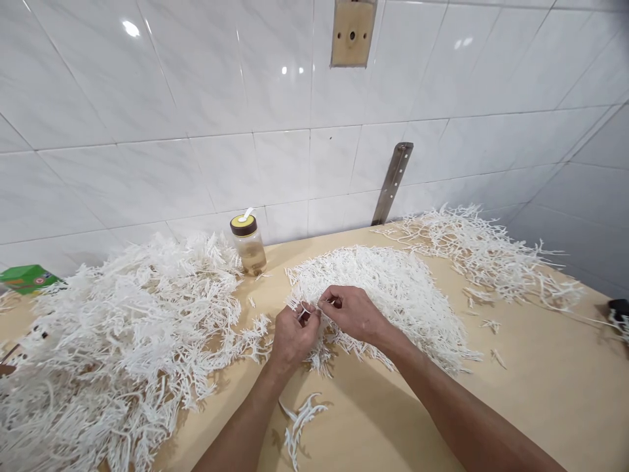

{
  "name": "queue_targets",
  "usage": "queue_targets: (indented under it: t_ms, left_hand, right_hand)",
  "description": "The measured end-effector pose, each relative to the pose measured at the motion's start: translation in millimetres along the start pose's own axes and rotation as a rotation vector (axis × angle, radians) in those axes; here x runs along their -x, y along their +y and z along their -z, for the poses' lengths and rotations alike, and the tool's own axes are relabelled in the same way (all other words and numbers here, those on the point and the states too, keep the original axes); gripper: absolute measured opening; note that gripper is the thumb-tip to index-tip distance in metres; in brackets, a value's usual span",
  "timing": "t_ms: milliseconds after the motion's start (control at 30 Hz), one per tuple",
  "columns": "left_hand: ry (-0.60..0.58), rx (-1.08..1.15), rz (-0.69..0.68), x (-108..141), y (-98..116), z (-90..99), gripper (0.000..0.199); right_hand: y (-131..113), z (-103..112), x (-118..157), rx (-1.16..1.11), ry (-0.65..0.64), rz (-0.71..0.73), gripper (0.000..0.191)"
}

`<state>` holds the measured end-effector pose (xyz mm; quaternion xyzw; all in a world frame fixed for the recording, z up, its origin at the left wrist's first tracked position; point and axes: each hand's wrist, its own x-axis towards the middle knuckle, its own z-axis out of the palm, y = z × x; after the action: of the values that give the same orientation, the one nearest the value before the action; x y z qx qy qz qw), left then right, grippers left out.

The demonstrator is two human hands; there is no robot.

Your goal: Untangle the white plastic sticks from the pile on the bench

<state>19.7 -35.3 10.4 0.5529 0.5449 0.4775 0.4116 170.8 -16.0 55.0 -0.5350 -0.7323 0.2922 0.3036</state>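
Note:
My left hand [296,331] is closed in a pinch on a small white branched sprig [303,309], its thin tips poking out past the fingers. Close beside it, my right hand [351,311] pinches with thumb and forefinger at the right end of this sprig. Both hands are over the near left edge of a broad, flat pile of white sprigs [388,282], which lies behind and under them. A few loose white sprigs [302,419] rest on the table in front of my left wrist.
A big fluffy heap of white strands [147,328] covers the left side of the wooden table [550,387]. A clear jar with a yellow-topped lid [249,246] stands behind. More white branches [491,255] lie at right, a metal strip [393,183] leans on the wall, and a green box [28,278] sits far left.

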Motion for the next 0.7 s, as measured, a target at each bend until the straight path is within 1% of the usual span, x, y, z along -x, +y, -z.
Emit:
queue_targets:
  t_ms: [133, 233, 300, 400, 467, 500, 533, 600, 667, 700]
  left_hand:
    - [-0.001, 0.059, 0.016, 0, 3, 2.7, 0.023]
    - [-0.015, 0.061, 0.015, -1, 6, 5.7, 0.027]
    - [-0.049, 0.061, 0.015, -2, 8, 7.8, 0.029]
    - [-0.12, 0.07, 0.024, -4, 7, 10.3, 0.032]
    - [-0.154, 0.064, 0.027, -4, 5, 10.4, 0.032]
    - [-0.173, 0.062, 0.026, -4, 3, 9.8, 0.031]
    - [-0.188, 0.062, 0.025, -3, 2, 8.8, 0.029]
    - [-0.207, 0.067, 0.015, 0, -1, 5.8, 0.027]
    - [-0.171, 0.067, 0.012, 2, -2, 2.9, 0.028]
    - [-0.132, 0.07, 0.018, 2, -2, 1.9, 0.028]
  right_hand:
    - [0, -4, 0, -0.076, 0.013, -0.024, 0.019]
    - [1, -5, 0, -0.015, 0.024, -0.008, 0.018]
    - [1, -5, 1, 0.097, 0.04, 0.056, 0.018]
    - [1, -8, 3, 0.273, 0.084, 0.206, 0.017]
    - [4, -11, 3, 0.335, 0.13, 0.278, 0.019]
    - [6, -11, 2, 0.342, 0.172, 0.282, 0.02]
    - [9, -11, 1, 0.331, 0.224, 0.263, 0.021]
    - [16, -8, -3, 0.263, 0.343, 0.157, 0.019]
    - [20, -2, -7, 0.167, 0.394, 0.051, 0.017]
    - [22, 1, -8, 0.129, 0.394, 0.019, 0.019]
